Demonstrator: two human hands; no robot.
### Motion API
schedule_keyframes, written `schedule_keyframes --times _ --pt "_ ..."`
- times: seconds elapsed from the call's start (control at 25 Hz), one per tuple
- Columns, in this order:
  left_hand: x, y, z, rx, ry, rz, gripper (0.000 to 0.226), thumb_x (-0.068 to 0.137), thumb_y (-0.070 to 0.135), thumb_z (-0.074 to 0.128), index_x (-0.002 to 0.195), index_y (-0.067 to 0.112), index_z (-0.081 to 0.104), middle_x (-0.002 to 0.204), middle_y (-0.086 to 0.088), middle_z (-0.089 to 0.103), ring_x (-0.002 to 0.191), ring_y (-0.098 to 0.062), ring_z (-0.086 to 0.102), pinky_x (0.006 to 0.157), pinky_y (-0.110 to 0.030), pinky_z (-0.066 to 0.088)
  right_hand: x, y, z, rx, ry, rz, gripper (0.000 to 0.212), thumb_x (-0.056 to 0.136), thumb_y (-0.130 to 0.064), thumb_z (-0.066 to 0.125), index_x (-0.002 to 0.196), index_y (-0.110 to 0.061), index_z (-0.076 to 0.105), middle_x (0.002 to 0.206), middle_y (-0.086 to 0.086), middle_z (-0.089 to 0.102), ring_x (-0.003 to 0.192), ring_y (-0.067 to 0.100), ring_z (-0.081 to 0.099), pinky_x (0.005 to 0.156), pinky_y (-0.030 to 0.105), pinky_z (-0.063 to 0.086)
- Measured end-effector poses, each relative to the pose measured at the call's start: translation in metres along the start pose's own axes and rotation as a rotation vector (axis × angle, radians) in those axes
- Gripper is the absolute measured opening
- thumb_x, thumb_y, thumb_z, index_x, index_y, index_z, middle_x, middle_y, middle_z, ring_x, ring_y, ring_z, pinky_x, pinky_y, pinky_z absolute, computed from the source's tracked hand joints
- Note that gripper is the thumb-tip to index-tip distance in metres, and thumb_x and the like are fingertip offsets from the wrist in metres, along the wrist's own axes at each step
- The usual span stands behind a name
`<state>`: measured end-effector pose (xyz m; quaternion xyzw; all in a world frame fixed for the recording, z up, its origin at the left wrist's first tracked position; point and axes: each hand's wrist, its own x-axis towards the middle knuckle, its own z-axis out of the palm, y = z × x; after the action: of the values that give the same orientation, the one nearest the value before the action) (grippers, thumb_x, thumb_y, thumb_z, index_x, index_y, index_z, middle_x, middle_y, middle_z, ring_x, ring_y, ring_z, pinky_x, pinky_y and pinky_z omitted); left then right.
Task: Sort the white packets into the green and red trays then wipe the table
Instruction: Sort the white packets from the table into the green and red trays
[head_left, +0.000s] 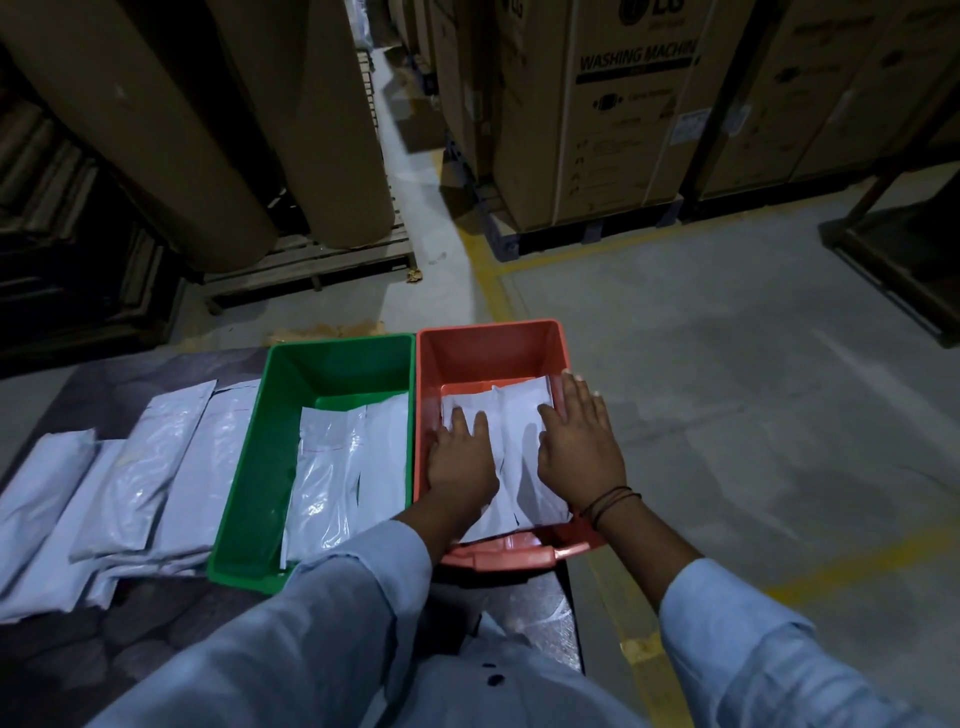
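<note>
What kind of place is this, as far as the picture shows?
Probably a warehouse: tall cardboard boxes printed "washing machine", big brown paper rolls standing on wooden slats, and yellow floor lines painted on the concrete.

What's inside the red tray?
Inside the red tray lie white packets, with the left hand and right hand pressing flat on them. The hands hide part of the packets, and the packets cover most of the tray's floor, so anything beneath is unseen.
</note>
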<state>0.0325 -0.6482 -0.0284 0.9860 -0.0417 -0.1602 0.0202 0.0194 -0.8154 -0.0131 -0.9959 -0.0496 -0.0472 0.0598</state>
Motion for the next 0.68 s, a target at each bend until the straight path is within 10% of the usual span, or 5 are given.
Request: schedule_keyframes --times 0.24,0.68 --pt "-0.015 -0.018 -0.032 -0.030 0.429 0.152 0.067 0.077 0.019 0.075 0.140 0.017 0.052 0.147 -0.014 0.050 0.121 -0.037 0.053 0.099 -0.043 0.046 0.003 -0.027 -0.011 0.100 0.096 -0.046 0.048 0.080 -0.020 0.058 0.126 -0.008 0.061 0.155 0.029 0.030 0.147 0.043 0.026 0.119 0.057 0.019" --pt "-0.072 -0.155 -0.067 -0.136 0.539 -0.110 0.049 0.091 0.031 0.064 0.138 0.020 0.057 0.154 -0.010 0.042 0.129 -0.037 0.047 0.102 -0.048 0.043 0.022 -0.171 -0.022 0.286 0.184 -0.176 0.054 0.086 -0.023 0.039 0.134 -0.005 0.056 0.154 0.025 0.035 0.145 0.042 0.028 0.118 0.058 0.023"
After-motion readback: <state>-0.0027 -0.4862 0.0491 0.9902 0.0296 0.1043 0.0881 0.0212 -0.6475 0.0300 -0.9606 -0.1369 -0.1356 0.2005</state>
